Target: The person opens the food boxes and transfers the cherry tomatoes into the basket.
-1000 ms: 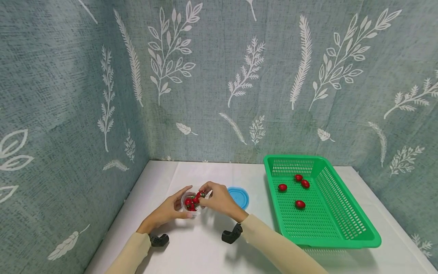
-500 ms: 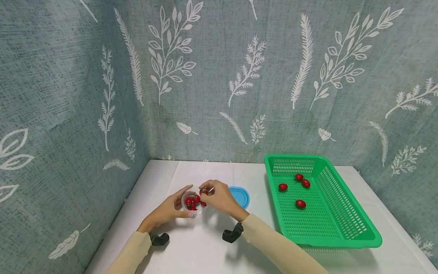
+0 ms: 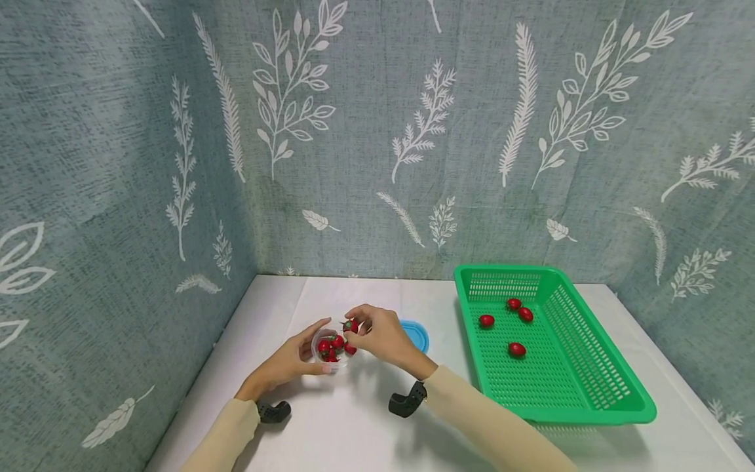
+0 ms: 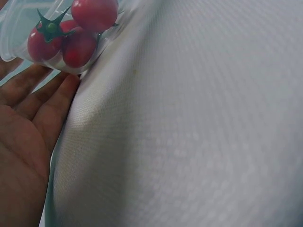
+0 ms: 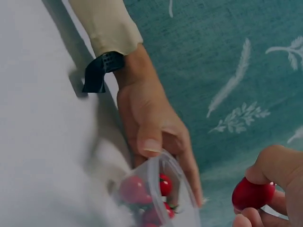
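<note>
My left hand (image 3: pixel 289 362) grips a small clear plastic container (image 5: pixel 182 201), thumb on the near side and fingers round the far side. Several red cherry tomatoes (image 4: pixel 94 14) with green stems sit inside it. In the head view my right hand (image 3: pixel 383 337) is just right of the container, over its edge. Between thumb and fingers it pinches one cherry tomato (image 3: pixel 352 326), stem toward the left. That same tomato (image 5: pixel 253 194) shows smooth and red in the right wrist view, apart from the container.
A blue lid (image 3: pixel 417 334) lies on the white table behind my right hand, partly covered by it. To the right stands a large green basket (image 3: pixel 590 417) with several cherry tomatoes (image 3: pixel 516 350) in it. Patterned cloth walls (image 3: pixel 354 157) close off the back and left.
My right hand has lifted a cherry tomato up from the container and shifted slightly right and back with it. The left hand and container have stayed in place.
</note>
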